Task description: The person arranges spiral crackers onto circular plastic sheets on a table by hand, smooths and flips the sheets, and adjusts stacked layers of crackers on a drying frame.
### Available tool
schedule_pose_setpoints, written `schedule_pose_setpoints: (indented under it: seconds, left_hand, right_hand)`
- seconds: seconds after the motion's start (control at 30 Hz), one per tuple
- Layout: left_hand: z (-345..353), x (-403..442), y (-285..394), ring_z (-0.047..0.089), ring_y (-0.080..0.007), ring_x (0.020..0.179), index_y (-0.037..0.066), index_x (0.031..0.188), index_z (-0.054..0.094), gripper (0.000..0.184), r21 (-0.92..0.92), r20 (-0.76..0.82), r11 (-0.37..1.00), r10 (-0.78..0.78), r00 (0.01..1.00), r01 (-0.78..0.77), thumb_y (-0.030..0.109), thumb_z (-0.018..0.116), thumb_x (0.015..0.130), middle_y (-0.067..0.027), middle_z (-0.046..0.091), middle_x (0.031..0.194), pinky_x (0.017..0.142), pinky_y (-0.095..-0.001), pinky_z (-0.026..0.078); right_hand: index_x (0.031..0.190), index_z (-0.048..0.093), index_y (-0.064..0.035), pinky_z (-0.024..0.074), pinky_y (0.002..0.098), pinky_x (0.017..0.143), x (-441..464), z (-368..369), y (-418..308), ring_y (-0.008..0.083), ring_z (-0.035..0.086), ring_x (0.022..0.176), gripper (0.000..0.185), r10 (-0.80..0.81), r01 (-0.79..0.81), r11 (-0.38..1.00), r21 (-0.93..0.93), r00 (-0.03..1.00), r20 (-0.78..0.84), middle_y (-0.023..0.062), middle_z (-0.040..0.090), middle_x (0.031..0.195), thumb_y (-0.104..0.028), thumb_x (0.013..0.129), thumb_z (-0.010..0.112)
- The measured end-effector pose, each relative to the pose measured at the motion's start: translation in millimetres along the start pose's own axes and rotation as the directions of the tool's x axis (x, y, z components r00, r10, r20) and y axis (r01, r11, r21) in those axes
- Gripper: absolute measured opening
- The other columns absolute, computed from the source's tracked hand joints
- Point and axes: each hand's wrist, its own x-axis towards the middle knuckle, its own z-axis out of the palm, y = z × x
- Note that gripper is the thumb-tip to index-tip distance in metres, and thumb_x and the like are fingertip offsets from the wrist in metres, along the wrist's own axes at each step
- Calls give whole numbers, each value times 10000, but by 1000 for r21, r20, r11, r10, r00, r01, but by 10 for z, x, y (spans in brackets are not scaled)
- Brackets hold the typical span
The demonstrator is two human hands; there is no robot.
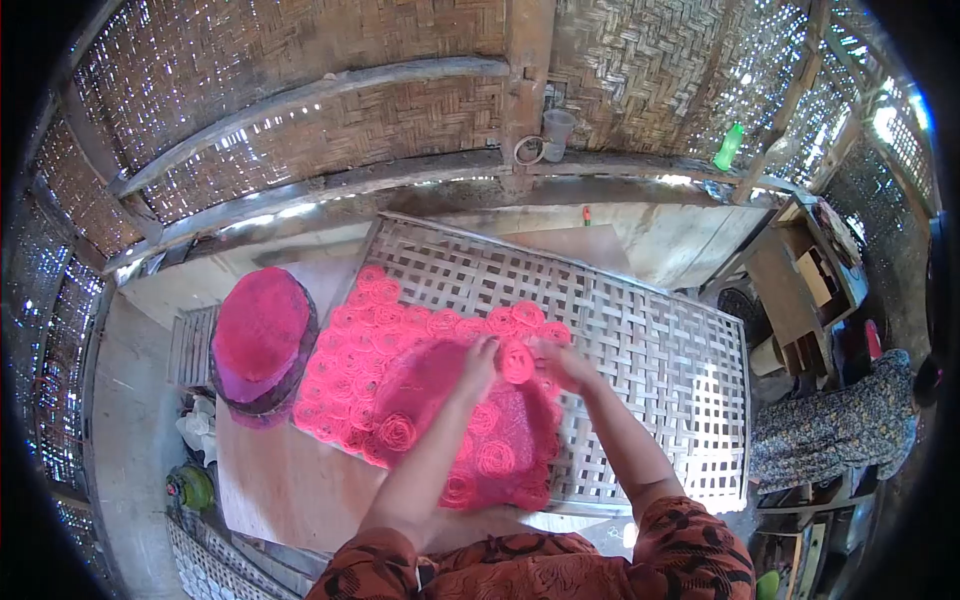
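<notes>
Both my hands are at a round pink rosette (517, 362) above the upper edge of a dark pink round sheet (425, 385). My left hand (482, 362) is at the rosette's left side, its fingers bent and partly hidden. On the right side my right hand (562, 365) holds the rosette's edge with closed fingers. Many pink rosettes (345, 365) cover the left part of a woven lattice tray (650, 370) and surround the sheet. A few more, such as one loose rosette (397, 432), lie on the sheet.
Round pink sheets (262, 335) lie stacked on a dark round base at the left of the wooden table (270, 480). Another person (835, 430) in patterned clothing is at the far right, near a wooden cabinet (790, 280). A woven wall stands behind.
</notes>
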Motion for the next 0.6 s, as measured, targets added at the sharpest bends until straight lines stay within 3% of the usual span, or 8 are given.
schedule_pose_setpoints:
  seconds: [0.1,0.2,0.27,0.4,0.47,0.5,0.53,0.6]
  left_hand:
    - [109,9,-93,583,-210,925,103,1256,422,337,3,-26,996,-84,996,84,279,450,970,-98,550,1164,795,-362,499]
    - [-25,-118,-24,583,-202,973,121,1270,415,353,182,-25,983,-9,1000,14,313,437,975,-95,526,1233,784,-326,499]
    - [-184,-238,42,579,-212,1007,101,1292,400,368,233,-39,972,18,999,-9,295,425,980,-117,511,1269,819,-341,492]
    - [-535,-558,200,586,-212,1013,74,1319,384,378,333,-98,942,77,992,-41,256,408,989,-128,527,1269,857,-338,483]
    - [-765,-729,234,597,-203,971,74,1314,394,361,359,-125,932,99,987,-48,232,403,990,-118,548,1250,837,-333,488]
    - [-895,-823,230,598,-196,960,69,1303,410,345,390,-162,920,108,981,-36,204,408,986,-115,556,1236,826,-330,492]
    - [-1015,-924,217,599,-190,950,64,1292,427,330,419,-199,908,115,973,-22,177,414,982,-112,564,1223,816,-327,496]
    - [-1231,-1156,172,611,-184,924,54,1232,480,300,512,-200,859,128,971,-8,186,464,963,-108,585,1186,793,-304,497]
  right_hand:
    - [1034,634,-41,486,274,662,268,-362,-20,126,603,734,185,-218,196,920,-340,976,-28,43,655,844,-82,855,617]
    - [970,651,-23,471,249,684,447,-547,-320,96,580,762,134,-432,247,731,-636,889,-152,28,651,844,-14,847,601]
    - [1016,641,2,490,252,682,914,-971,-254,118,609,771,167,-724,399,495,-772,681,-112,47,662,875,-38,861,590]
    - [1031,634,14,491,263,715,1196,-1047,-193,122,601,788,188,-660,430,648,-629,729,-182,76,672,888,-40,866,562]
    - [1040,633,17,490,282,724,1369,-1190,-100,132,601,793,200,-727,314,483,-817,664,-175,99,679,911,-53,873,548]
    - [1139,580,29,490,338,815,1368,-1202,-105,261,643,901,312,-686,217,412,-885,713,-144,201,644,1047,-40,838,534]
    - [1139,580,29,490,338,815,1380,-1189,-75,261,643,901,312,-680,217,416,-883,719,-143,201,644,1047,-40,838,534]
    - [1169,542,41,483,396,845,1168,-943,-119,337,609,959,395,-747,52,-50,-997,661,72,240,629,1030,22,779,482]
